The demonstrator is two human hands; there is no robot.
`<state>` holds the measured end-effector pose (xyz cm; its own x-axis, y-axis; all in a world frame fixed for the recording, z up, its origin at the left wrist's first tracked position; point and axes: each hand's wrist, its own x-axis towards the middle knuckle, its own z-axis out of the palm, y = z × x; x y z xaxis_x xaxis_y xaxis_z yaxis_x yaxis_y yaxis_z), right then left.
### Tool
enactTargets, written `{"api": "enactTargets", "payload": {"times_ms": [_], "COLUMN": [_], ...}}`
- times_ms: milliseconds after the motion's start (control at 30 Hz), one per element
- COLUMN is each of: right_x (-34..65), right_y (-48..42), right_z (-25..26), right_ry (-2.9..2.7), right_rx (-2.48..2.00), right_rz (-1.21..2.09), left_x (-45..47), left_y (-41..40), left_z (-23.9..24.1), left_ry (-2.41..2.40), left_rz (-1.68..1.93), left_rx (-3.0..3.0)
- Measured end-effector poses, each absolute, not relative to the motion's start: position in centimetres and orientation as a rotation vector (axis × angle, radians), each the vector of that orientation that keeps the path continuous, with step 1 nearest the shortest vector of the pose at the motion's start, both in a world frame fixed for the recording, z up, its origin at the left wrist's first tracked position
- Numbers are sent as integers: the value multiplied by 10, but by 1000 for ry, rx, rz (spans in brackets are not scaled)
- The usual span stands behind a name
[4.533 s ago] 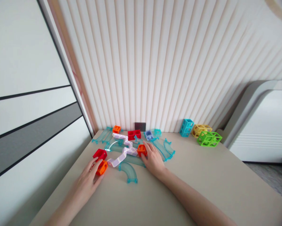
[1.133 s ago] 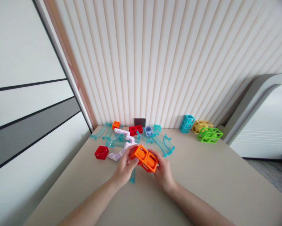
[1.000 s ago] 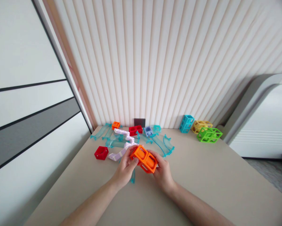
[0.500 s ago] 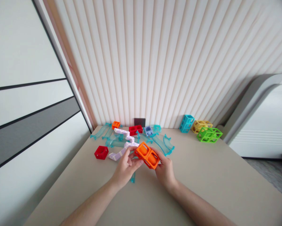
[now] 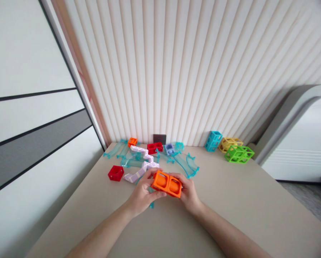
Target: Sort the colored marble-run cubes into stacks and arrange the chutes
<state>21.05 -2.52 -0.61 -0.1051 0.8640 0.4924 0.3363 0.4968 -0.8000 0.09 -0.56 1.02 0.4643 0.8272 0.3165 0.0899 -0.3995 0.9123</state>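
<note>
Two joined orange cube blocks (image 5: 168, 183) with round openings are held between both hands above the near middle of the table. My left hand (image 5: 145, 191) grips their left end, its thumb along the near side. Around the right end my right hand (image 5: 188, 191) is closed; its thumb is mostly hidden. Just beyond the left hand lies a zigzag lilac-and-white snake puzzle (image 5: 142, 172). A red cube block (image 5: 115, 173) sits to the left. Part of a clear teal track piece (image 5: 152, 205) shows under the left hand.
Clear teal track pieces (image 5: 185, 165) spread along the back, with a red double block (image 5: 155, 147), a small orange block (image 5: 132, 142) and a lavender block (image 5: 169, 149). At the back right stand blue (image 5: 213, 141), yellow (image 5: 230, 144) and green blocks (image 5: 239, 154). A ribbed wall (image 5: 163, 71) borders the table.
The orange double block has been turned from a slant to nearly level and sits slightly lower. Both hands have shifted with it and still hold it.
</note>
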Motion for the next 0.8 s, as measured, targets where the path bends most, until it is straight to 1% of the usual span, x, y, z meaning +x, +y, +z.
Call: {"api": "enactTargets", "payload": {"times_ms": [167,467,800], "right_x": [213,212,211], "right_y": [-27,-27,-25], "right_z": [-1,3,-1], "right_ry": [-1729,-1735,-1789], "right_rx": [-1000,-925,-944], "right_rz": [652,778,794], "left_x": [0,-3,-3], "left_y": [-8,-6,-8], "left_z": [11,0,1], "left_ry": [761,695,778], "left_rz": [1048,1086,901], "left_rx": [1919,2095,2026]}}
